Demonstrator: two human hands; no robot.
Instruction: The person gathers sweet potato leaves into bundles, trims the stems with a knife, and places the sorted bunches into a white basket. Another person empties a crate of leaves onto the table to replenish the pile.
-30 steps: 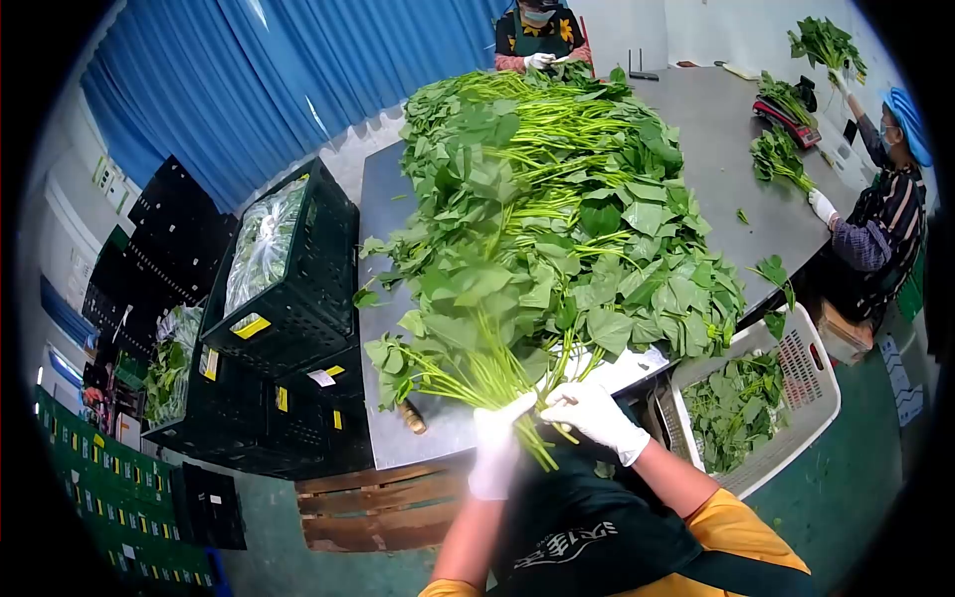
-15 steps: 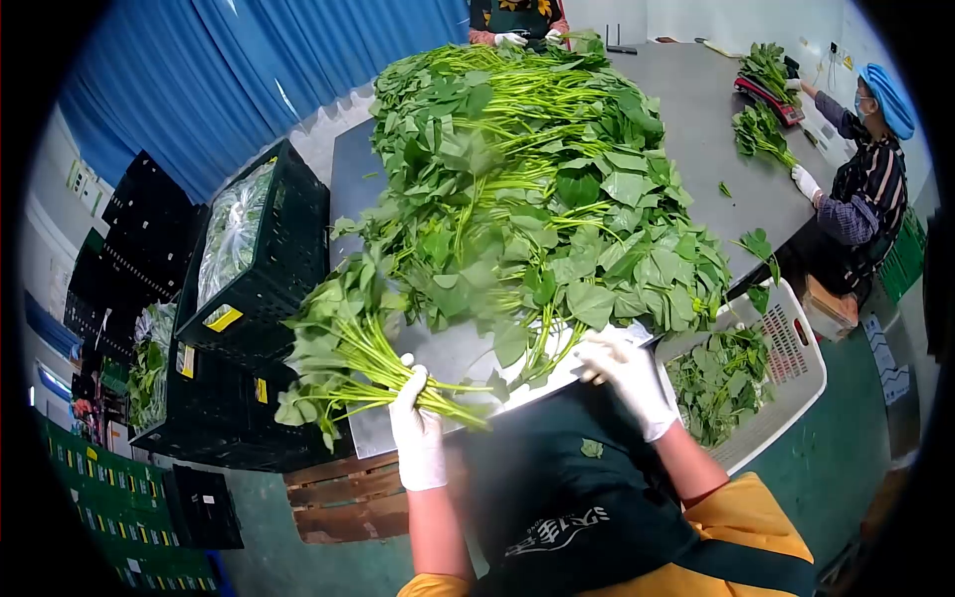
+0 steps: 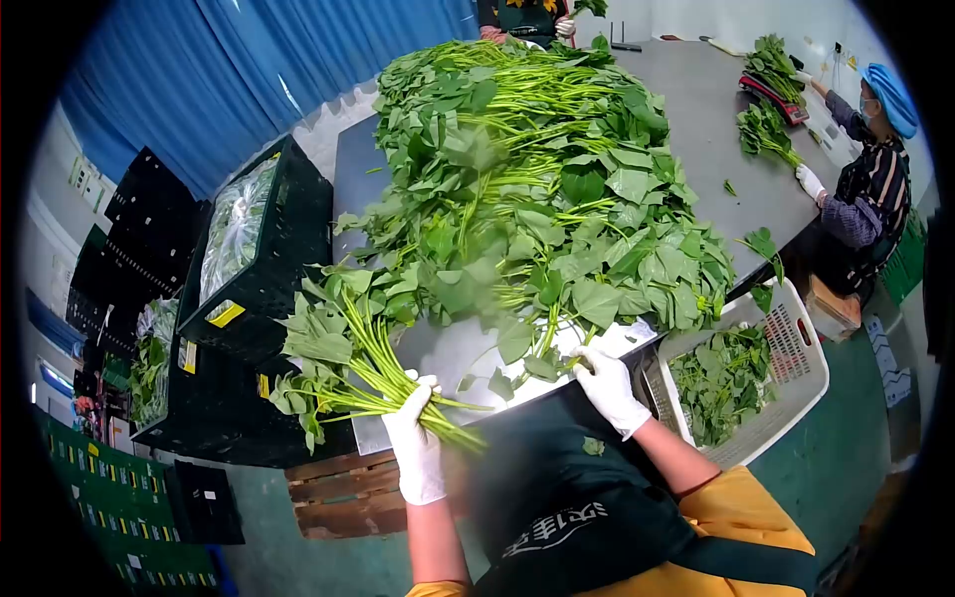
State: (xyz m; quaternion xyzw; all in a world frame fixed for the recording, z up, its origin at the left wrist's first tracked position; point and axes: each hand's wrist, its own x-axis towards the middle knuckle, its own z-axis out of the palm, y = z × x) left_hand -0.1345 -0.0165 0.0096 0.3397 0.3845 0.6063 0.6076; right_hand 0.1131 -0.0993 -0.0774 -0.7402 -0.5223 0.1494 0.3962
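In a white glove, my left hand [image 3: 416, 438] is closed around a bunch of leafy green stems [image 3: 373, 358]. Its leaves fan out to the left, and the cut ends point right. My right hand [image 3: 609, 393], gloved too, is at the near table edge with its fingers pinched at a leafy green stem [image 3: 542, 365]; the fingertips partly hide the contact. Just beyond both hands, a large heap of leafy greens [image 3: 587, 229] covers much of the metal table [image 3: 686, 109].
A pale plastic basket [image 3: 801, 383] holding loose leaves stands at my right. Dark crates [image 3: 288, 229] with bagged greens are stacked on the left. At the table's right side a co-worker [image 3: 865, 179] handles bunches by a red scale [image 3: 786, 104]; another person [image 3: 527, 20] stands at the far end.
My right hand has moved slightly left and down, its fingers now against a stem. My left hand still grips the bunch, slightly lower. The far person's hand has risen with some greens.
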